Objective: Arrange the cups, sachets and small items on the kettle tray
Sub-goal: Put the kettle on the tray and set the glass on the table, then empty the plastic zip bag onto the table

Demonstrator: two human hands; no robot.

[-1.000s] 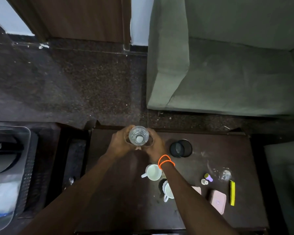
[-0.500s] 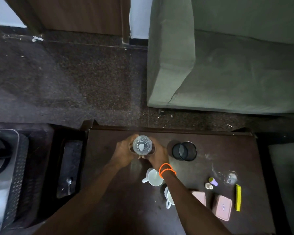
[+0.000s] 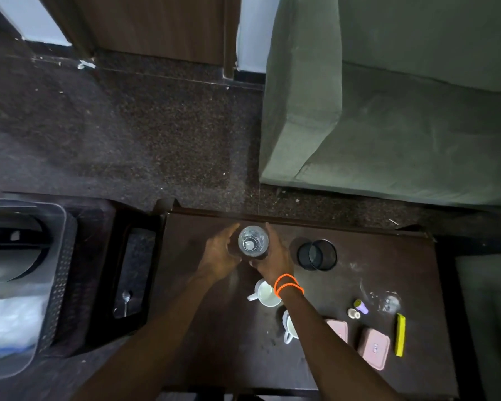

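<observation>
Both my hands cup a clear drinking glass point(image 3: 253, 241) near the far edge of the dark table point(image 3: 214, 342). My left hand point(image 3: 219, 254) is on its left side and my right hand point(image 3: 272, 257), with orange wristbands, on its right. The glass stands upright with something dark under its base. A white cup point(image 3: 268, 295) sits just behind my right wrist. A second white cup point(image 3: 287, 328) is partly hidden by my forearm. Two pink sachet boxes point(image 3: 374, 347) lie at the right, one half covered. A black tray point(image 3: 133, 273) with a spoon point(image 3: 125, 299) is left of the table.
A black round holder point(image 3: 317, 254) stands right of the glass. Small purple point(image 3: 361, 307) and white point(image 3: 353, 313) items, a yellow strip point(image 3: 400, 334) and clear wrapping point(image 3: 388, 302) lie at the right. A green sofa point(image 3: 388, 125) is beyond, a black basket point(image 3: 61, 285) at left.
The glass and both hands stay together near the table's far edge. My fingers now look straighter alongside the glass. The view has shifted a little.
</observation>
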